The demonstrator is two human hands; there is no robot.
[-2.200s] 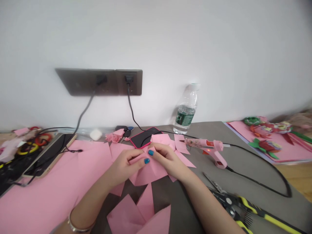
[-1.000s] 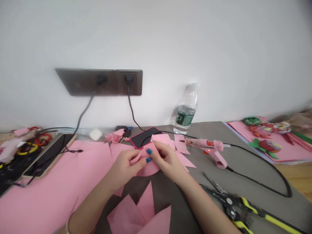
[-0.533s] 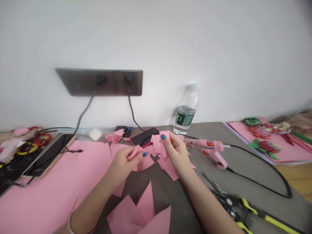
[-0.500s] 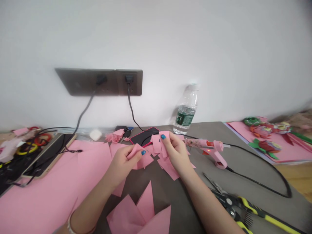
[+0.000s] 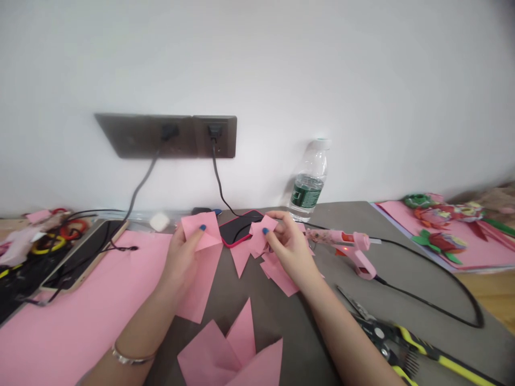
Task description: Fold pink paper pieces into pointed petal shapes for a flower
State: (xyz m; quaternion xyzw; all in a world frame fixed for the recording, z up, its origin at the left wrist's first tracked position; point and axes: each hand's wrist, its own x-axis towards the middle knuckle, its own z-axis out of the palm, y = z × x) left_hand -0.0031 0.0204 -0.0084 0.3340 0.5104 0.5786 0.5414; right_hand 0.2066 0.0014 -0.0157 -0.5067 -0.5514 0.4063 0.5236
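Observation:
My left hand point(image 5: 183, 254) pinches a pink paper square point(image 5: 205, 236) between thumb and fingers, above a larger pink sheet. A little to the right, my right hand point(image 5: 287, 238) is closed on a small pink paper piece point(image 5: 260, 234) with a pointed edge, its thumb on the front. Beneath and beside the right hand lie more pink paper pieces point(image 5: 281, 273). A pink glue gun point(image 5: 354, 252) with a small red light lies just right of that hand. Nearer to me are folded pink papers point(image 5: 217, 351) with pointed corners.
A phone with a red edge point(image 5: 237, 229) lies behind my hands; a water bottle point(image 5: 306, 187) stands by the wall. Yellow-and-black pliers point(image 5: 386, 338) are front right. Paper flowers point(image 5: 440, 241) lie far right. Another phone point(image 5: 82, 254) and cables are at left.
My left hand has moved left, away from the right hand, and now shows a flat paper square. The paper in my right hand has turned; that hand stays in nearly the same place.

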